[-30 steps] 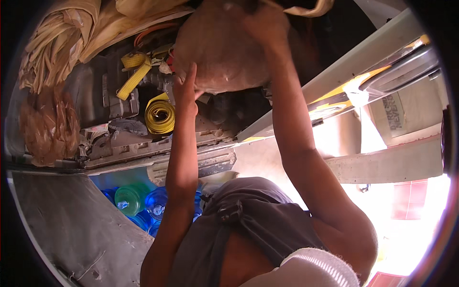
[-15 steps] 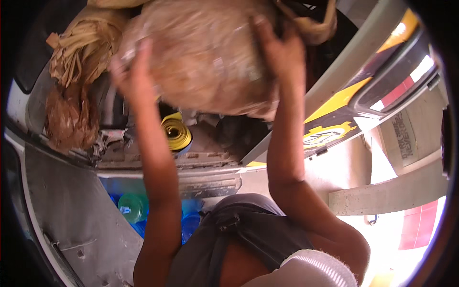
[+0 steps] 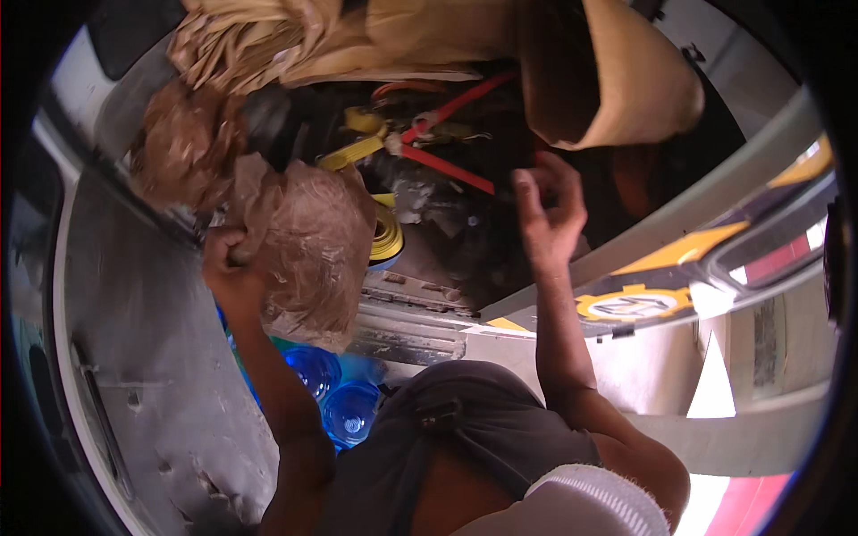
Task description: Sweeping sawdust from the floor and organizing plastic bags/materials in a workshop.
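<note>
A crumpled, translucent brown plastic bag (image 3: 313,241) hangs from my left hand (image 3: 234,263), whose fingers are curled round its gathered edge. My right hand (image 3: 552,205) is raised over the dark load space, fingers bent and apart from the thumb, with nothing visible in it. Just left of that hand lies a tool with two long red handles (image 3: 451,174), spread in a V. A rolled yellow strap (image 3: 386,239) sits partly behind the bag. Further back, a large roll of brown paper (image 3: 626,80) stands above my right hand.
More folded brown paper (image 3: 268,40) lies along the back, beside another brown plastic bag (image 3: 192,143). Blue water bottles (image 3: 353,411) stand low by my left arm. A grey door panel (image 3: 161,339) is at left, the vehicle's door frame (image 3: 679,210) at right.
The large plastic bundle held between both hands is gone from above; a plastic bag now hangs from my left hand, lower and leftward. My right hand has let go, and the red handles have come into sight.
</note>
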Action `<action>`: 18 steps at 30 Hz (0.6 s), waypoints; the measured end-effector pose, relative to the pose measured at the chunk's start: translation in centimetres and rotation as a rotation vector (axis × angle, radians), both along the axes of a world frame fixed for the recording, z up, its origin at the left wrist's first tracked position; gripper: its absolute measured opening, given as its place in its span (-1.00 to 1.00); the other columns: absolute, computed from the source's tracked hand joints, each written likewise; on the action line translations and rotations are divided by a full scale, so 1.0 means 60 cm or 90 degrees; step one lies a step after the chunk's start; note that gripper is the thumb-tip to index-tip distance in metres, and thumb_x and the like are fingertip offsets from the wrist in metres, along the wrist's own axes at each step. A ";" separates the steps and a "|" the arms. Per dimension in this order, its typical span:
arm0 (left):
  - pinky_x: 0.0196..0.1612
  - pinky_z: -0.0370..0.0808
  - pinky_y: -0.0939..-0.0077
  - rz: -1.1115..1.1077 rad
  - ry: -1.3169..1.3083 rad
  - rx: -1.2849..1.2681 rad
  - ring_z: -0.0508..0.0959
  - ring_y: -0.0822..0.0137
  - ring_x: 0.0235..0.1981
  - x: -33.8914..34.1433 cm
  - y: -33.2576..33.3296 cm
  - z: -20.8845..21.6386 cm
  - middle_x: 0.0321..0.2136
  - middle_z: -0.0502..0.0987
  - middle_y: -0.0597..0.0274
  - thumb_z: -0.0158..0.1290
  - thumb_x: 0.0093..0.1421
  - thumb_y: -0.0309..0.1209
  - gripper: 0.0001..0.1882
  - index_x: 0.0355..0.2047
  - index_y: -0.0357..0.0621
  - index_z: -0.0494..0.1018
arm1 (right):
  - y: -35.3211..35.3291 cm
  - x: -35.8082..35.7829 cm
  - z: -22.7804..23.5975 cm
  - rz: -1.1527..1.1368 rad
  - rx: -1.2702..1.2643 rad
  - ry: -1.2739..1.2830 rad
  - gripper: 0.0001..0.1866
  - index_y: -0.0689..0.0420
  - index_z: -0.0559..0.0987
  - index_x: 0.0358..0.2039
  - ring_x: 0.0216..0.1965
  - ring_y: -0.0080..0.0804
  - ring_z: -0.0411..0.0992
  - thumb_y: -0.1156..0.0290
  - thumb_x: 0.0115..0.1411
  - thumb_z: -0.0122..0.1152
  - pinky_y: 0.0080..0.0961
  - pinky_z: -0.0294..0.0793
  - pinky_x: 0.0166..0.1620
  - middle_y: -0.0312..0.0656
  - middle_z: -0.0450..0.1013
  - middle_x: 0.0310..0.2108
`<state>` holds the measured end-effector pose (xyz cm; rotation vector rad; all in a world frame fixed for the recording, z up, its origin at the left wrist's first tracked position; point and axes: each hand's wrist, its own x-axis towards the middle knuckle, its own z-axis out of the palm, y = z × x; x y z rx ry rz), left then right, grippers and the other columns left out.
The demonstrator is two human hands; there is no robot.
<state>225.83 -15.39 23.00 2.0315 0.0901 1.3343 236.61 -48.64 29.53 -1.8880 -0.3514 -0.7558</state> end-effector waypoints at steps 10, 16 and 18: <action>-0.36 0.31 0.58 0.102 0.005 -0.097 0.37 0.31 -0.46 -0.082 0.061 -0.076 -0.53 0.37 0.19 0.09 -0.25 -0.65 -0.78 -0.53 -0.23 0.34 | 0.067 0.026 0.032 -0.188 -0.039 -0.310 -0.55 0.25 0.40 -0.18 -0.24 -0.41 0.35 0.48 -0.11 0.33 -0.54 0.30 -0.13 -0.15 0.38 -0.26; -0.38 0.28 0.52 0.142 0.072 -0.089 0.30 0.34 -0.47 -0.121 0.088 -0.119 -0.55 0.29 0.26 0.18 -0.16 -0.49 -0.74 -0.54 -0.23 0.28 | 0.088 0.064 -0.016 -0.088 0.216 -0.148 -0.65 0.14 0.31 -0.49 -0.53 -0.63 0.17 0.39 -0.12 0.36 -0.67 0.22 -0.38 -0.38 0.23 -0.59; -0.41 0.28 0.48 0.168 0.127 -0.077 0.30 0.31 -0.49 -0.116 0.081 -0.139 -0.56 0.29 0.22 0.19 -0.16 -0.49 -0.74 -0.54 -0.25 0.29 | 0.064 0.063 -0.039 -0.182 0.171 -0.032 -0.62 0.15 0.30 -0.51 -0.57 -0.63 0.15 0.34 -0.14 0.38 -0.67 0.22 -0.45 -0.38 0.21 -0.62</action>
